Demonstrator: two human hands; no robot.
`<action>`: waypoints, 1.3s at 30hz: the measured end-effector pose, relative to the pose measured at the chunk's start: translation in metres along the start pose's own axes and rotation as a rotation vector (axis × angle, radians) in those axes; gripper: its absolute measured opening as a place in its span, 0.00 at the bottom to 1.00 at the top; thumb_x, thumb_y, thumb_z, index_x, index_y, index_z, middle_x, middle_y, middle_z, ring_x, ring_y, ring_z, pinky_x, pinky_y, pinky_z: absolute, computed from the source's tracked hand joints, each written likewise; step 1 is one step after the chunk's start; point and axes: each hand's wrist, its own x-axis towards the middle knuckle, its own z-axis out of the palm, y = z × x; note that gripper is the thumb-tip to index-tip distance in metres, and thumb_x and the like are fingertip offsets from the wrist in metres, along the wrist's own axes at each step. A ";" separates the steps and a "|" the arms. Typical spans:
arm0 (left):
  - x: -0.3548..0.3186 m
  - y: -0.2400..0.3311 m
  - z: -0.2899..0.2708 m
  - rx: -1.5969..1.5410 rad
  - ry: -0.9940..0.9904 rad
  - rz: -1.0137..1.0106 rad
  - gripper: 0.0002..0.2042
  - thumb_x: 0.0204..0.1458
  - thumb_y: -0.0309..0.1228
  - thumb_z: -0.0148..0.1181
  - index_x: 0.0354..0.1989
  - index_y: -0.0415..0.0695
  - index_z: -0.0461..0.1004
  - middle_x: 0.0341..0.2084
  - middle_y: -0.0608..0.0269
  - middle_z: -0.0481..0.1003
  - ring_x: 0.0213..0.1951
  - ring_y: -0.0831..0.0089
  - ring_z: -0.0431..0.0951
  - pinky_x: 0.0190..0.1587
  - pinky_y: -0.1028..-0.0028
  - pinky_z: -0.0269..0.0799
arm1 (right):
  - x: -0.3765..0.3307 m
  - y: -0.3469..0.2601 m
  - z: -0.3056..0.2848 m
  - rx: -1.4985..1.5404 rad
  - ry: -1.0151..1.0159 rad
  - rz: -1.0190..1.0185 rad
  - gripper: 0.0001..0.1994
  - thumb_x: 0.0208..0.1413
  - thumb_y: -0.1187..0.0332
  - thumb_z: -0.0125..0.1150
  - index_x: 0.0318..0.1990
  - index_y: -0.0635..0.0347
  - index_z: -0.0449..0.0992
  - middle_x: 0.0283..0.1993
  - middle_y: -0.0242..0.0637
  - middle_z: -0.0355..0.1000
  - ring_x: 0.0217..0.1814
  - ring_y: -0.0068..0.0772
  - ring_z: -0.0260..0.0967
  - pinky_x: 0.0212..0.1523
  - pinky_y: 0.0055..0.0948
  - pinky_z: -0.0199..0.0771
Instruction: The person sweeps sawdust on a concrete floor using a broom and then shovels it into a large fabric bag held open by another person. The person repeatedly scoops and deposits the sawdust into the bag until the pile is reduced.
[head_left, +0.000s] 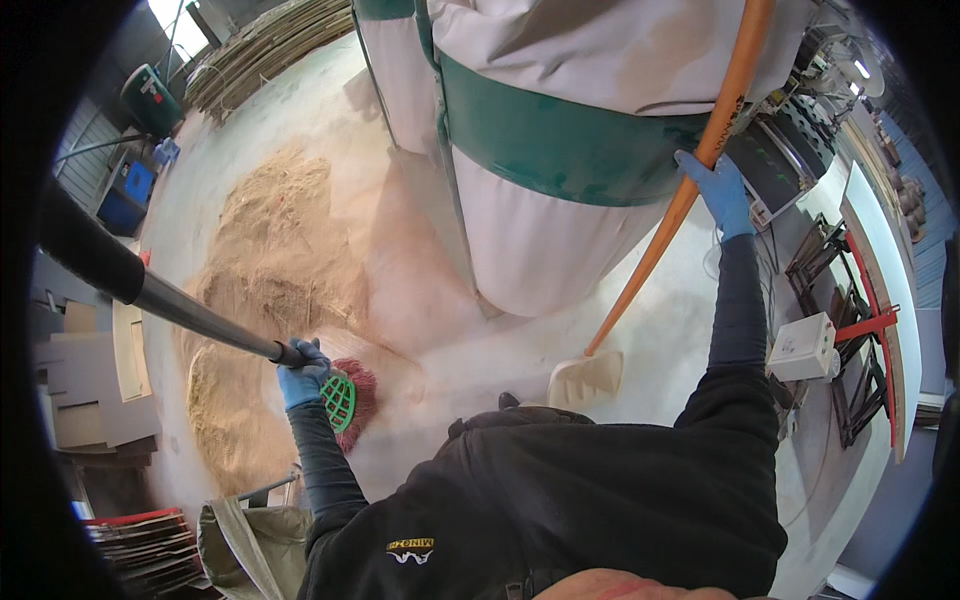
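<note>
My left hand (305,375), in a blue glove, is closed around the metal pole (205,318) of a broom. Its black grip end rises toward the upper left. The green broom head (339,402) with red bristles shows just beyond that hand, near the floor. My right hand (722,190), also gloved in blue, grips the long orange-brown handle (650,255) of a shovel, which slants down to the left. The pale shovel blade (585,381) rests low by my feet. A broad heap of sawdust (275,240) covers the floor on the left.
Large white dust-collector bags (560,250) with a green band (560,150) stand ahead. Stacked boards (260,60) lie at the far left. A white box (803,347) and a red-edged panel (885,300) stand at right. An olive cloth bag (255,545) hangs near left.
</note>
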 end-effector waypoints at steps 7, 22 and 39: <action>-0.012 -0.004 -0.020 0.377 -0.368 0.241 0.07 0.59 0.29 0.47 0.29 0.45 0.69 0.17 0.67 0.66 0.24 0.72 0.68 0.31 0.75 0.68 | -0.032 0.010 0.006 -0.068 -0.039 0.097 0.26 0.50 0.51 0.68 0.45 0.66 0.73 0.37 0.39 0.73 0.37 0.32 0.70 0.41 0.34 0.70; 0.019 -0.177 -0.073 -0.050 -0.034 -0.042 0.09 0.51 0.31 0.49 0.39 0.42 0.66 0.34 0.56 0.75 0.36 0.63 0.78 0.45 0.65 0.76 | -0.141 -0.255 0.117 0.788 -0.624 -0.959 0.28 0.66 0.53 0.43 0.62 0.71 0.58 0.59 0.54 0.65 0.66 0.46 0.60 0.68 0.52 0.56; -0.087 -0.528 -0.163 0.450 0.010 -0.631 0.08 0.55 0.31 0.46 0.35 0.42 0.71 0.30 0.57 0.75 0.32 0.66 0.77 0.39 0.69 0.75 | -0.139 0.063 -0.176 1.336 -0.147 -0.308 0.13 0.60 0.67 0.47 0.22 0.48 0.58 0.15 0.24 0.53 0.17 0.21 0.51 0.33 0.28 0.58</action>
